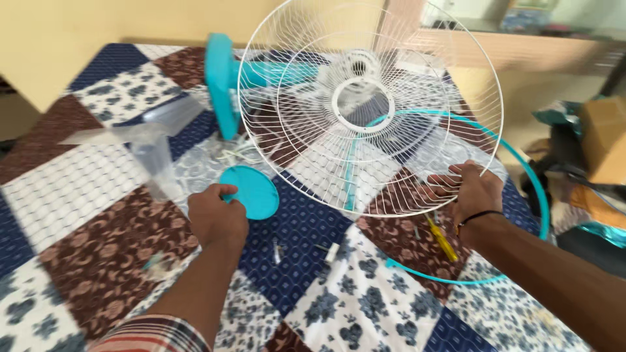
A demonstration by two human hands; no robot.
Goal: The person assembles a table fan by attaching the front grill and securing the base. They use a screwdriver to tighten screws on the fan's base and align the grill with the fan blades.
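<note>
White wire makes up the fan guard that your right hand holds tilted up off the patchwork quilt, fingers curled closed around the rim wires at its lower right edge; gripping it there lets the open hub ring sit clear in front of you. Your left hand has its fingers wrapped onto the near edge of a round teal cap, which lies flat on the quilt just beyond your fingertips, so it looks pinched rather than lifted.

Past that cap, behind the guard's left rim, stands the teal fan body, partly screened by the wires. A thin teal rim band loops out from under your right hand and round past your wrist. Just below your right fingers lies a yellow-handled screwdriver, its tip hidden by your hand. Between your two hands sit small screws or fittings, too small to tell apart. A crumpled clear plastic bag lies left of your left fingers, blurred. A cardboard box is cut off at the right edge.
</note>
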